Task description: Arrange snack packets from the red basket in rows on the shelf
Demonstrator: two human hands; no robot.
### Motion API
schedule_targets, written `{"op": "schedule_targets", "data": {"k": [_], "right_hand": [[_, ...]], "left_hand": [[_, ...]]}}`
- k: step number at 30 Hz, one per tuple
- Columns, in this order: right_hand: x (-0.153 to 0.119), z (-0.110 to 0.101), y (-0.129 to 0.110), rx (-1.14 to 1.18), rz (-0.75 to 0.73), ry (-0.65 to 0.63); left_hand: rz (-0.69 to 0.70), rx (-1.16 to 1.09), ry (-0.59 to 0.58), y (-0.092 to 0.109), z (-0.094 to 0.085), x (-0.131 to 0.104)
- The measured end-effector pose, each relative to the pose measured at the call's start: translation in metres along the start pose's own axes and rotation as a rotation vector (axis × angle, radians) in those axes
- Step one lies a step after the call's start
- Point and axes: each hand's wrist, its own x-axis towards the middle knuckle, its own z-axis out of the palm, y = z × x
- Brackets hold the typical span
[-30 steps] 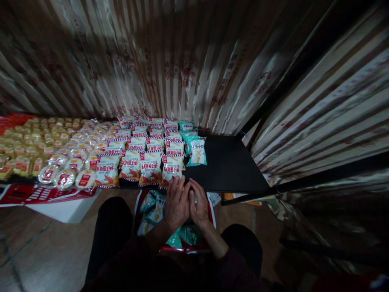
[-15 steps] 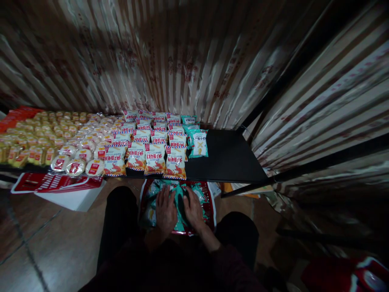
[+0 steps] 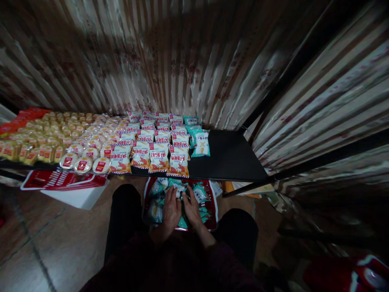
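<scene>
Both my hands are down in a red box with a pale rim [image 3: 216, 207], between my knees under the shelf's front edge. Loose green-and-white snack bags [image 3: 200, 194] fill it. My left hand [image 3: 172, 209] and my right hand [image 3: 192, 209] lie side by side with fingers pointing forward, closed round one green snack bag [image 3: 179, 187]. Its printed front shows just beyond the fingertips; the rest is hidden under them. Above, on the shelf, a short column of matching green bags [image 3: 201, 144] stands right of the rows of white-and-orange snack bags [image 3: 159, 156].
The black shelf [image 3: 234, 156] runs across, with a bare stretch at its right end. Round wrapped cakes [image 3: 83, 164], small yellow packs [image 3: 45, 154] and orange packs [image 3: 22, 118] fill its left side. A red-and-white carton [image 3: 75, 194] sits below. Striped curtain [image 3: 182, 61] hangs behind.
My hands have drawn closer together over the bags, and a bag's printed front now shows between them where plain green showed before. The view has shifted slightly.
</scene>
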Motion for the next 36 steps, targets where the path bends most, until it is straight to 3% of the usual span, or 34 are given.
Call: {"op": "schedule_targets", "data": {"k": [5,12,17,21,25,30,36], "right_hand": [[-0.001,-0.012,0.002,0.226,0.125,0.098],[0.002,-0.003,0.000,0.693,0.415,0.125],[0.003,0.000,-0.006,0.755,0.466,0.119],[0.007,-0.004,-0.013,0.810,0.480,0.129],[0.012,-0.009,-0.017,0.830,0.481,0.149],[0.011,-0.010,-0.016,0.794,0.480,0.140],[0.006,-0.014,-0.019,0.734,0.489,0.095]], "left_hand": [[-0.023,-0.105,-0.075,0.012,0.002,0.005],[-0.063,-0.090,-0.075,0.006,-0.001,0.008],[0.003,-0.066,-0.087,0.006,-0.006,0.007],[0.056,0.037,-0.060,0.021,-0.015,0.010],[-0.134,0.102,-0.101,0.035,-0.025,0.016],[-0.475,-0.150,-0.341,0.034,-0.024,0.027],[-0.545,-0.233,-0.371,0.023,-0.015,0.030]]}}
